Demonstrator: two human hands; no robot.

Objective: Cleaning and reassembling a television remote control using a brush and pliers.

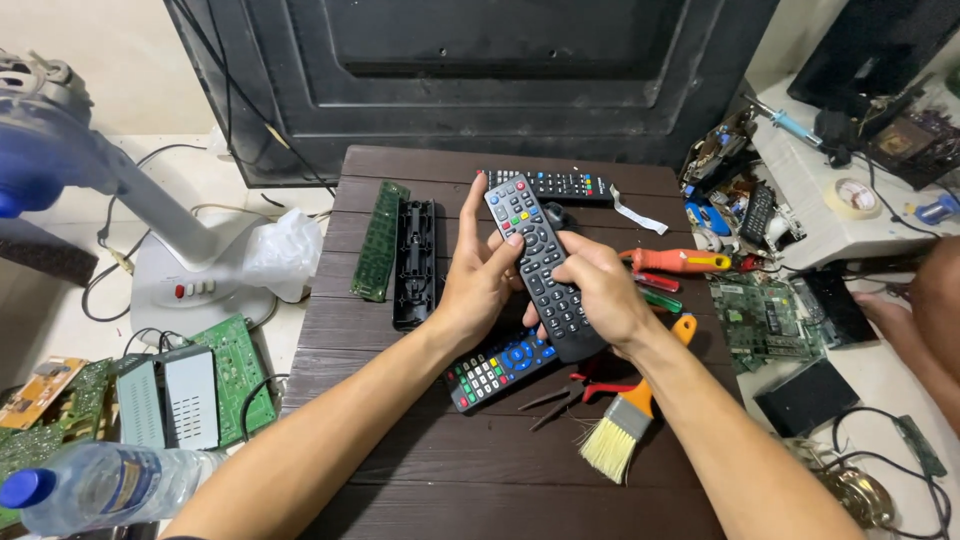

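- The black remote (538, 263) is held above the middle of the dark wooden counter (480, 470), tilted, with its button face toward the camera and its top end pointing away from the person.
- The right hand (600, 292) has its grip closed around the lower half of the black remote; the fingers wrap behind the body.
- The left hand (478, 272) holds the upper half from the left side. Its thumb presses on the button face near the round key pad, and its index finger extends upward along the left edge.
- A second remote with coloured buttons (497, 368) lies flat on the counter, directly below both hands.
- A third remote (552, 185) lies at the far edge of the counter, behind the held one.
- A black remote shell (415, 262) lies open side up, left of the left hand, and a green circuit board (379, 240) lies just beside it.
- A paint brush (628, 418) with an orange handle lies near the right forearm; red-handled pliers (575, 392) lie just beside it.
- An orange-handled screwdriver (678, 261) lies to the right of the right hand.
- A clear plastic bottle (95, 486) with a blue cap lies at the lower left, off the counter.
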